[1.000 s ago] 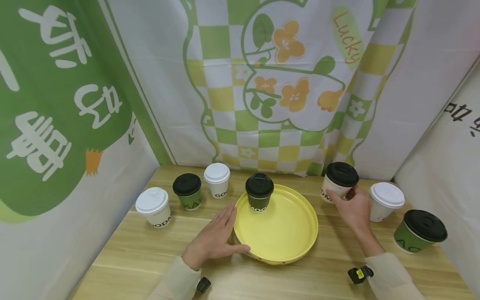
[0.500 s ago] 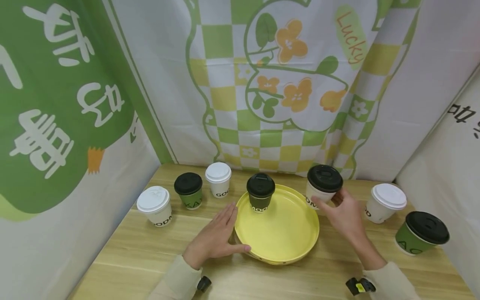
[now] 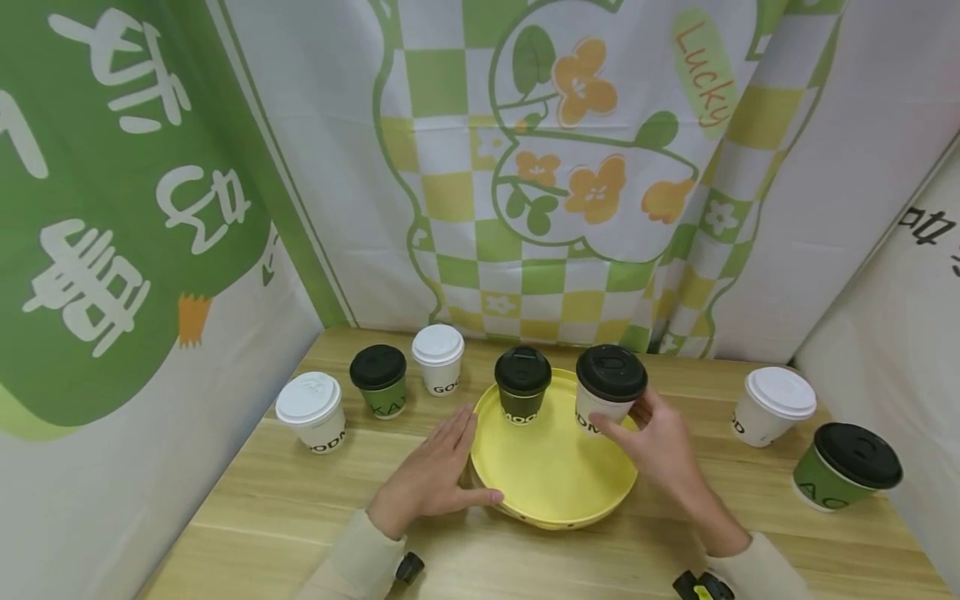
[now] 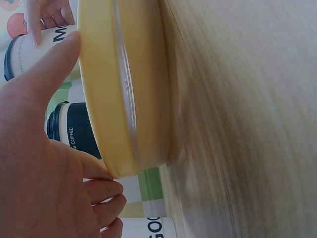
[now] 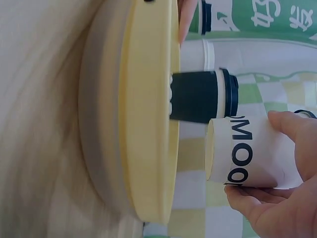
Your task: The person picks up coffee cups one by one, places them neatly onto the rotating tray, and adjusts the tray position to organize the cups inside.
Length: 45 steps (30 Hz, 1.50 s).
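Observation:
My right hand [image 3: 660, 442] grips a white paper coffee cup [image 3: 600, 408] with a black lid, thumb on one side and fingers round the other. In the right wrist view the base of that white cup [image 5: 242, 153] hangs clear above the round yellow tray [image 3: 555, 492]. A dark green paper cup [image 3: 521, 404] with a black lid stands upright on the tray, towards its back left. My left hand [image 3: 427, 483] rests against the tray's left rim, thumb spread along the front edge and fingers extended towards the back.
Left of the tray stand a white-lidded cup [image 3: 311, 412], a green cup [image 3: 381, 383] and another white-lidded cup [image 3: 438, 360]. On the right are a white cup [image 3: 771, 408] and a wide green cup [image 3: 843, 467]. A patterned curtain [image 3: 525, 275] hangs behind the wooden table [image 3: 247, 517].
My right hand has carried the white, black-lidded cup leftward, from the table beside the right-hand cups to over the tray. My left hand has stayed at the rim.

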Tool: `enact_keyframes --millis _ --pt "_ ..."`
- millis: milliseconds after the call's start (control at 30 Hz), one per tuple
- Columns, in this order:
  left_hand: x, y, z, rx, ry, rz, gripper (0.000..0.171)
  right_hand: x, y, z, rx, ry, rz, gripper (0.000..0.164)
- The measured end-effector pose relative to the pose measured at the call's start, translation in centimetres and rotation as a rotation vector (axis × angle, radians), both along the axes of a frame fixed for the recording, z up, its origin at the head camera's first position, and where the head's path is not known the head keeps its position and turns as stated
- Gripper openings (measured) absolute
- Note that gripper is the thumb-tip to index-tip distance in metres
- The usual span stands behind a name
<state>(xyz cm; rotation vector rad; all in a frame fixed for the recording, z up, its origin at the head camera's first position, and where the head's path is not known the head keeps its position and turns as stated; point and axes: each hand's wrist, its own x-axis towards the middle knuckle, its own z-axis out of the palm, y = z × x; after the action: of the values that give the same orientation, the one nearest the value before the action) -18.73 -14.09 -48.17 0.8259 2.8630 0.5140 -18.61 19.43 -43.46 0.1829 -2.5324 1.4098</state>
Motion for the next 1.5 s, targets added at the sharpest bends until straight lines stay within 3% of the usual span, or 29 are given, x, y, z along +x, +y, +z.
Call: enact_keyframes --millis 467,933,1500 --pt "0.2 0.1 0.2 -0.007 -0.014 0.015 0.123 1.2 -4.3 -2.4 -0.121 0.018 0.129 0.059" --pt "0.1 0.1 0.0 -0.016 0.008 0.009 0.122 1.2 -8.0 -3.8 -0.131 -0.067 0.247 0.063" --pt "0.0 0.2 0.0 -0.014 0.009 0.012 0.123 0.8 -9.8 -5.5 -0.145 -0.089 0.277 0.066"
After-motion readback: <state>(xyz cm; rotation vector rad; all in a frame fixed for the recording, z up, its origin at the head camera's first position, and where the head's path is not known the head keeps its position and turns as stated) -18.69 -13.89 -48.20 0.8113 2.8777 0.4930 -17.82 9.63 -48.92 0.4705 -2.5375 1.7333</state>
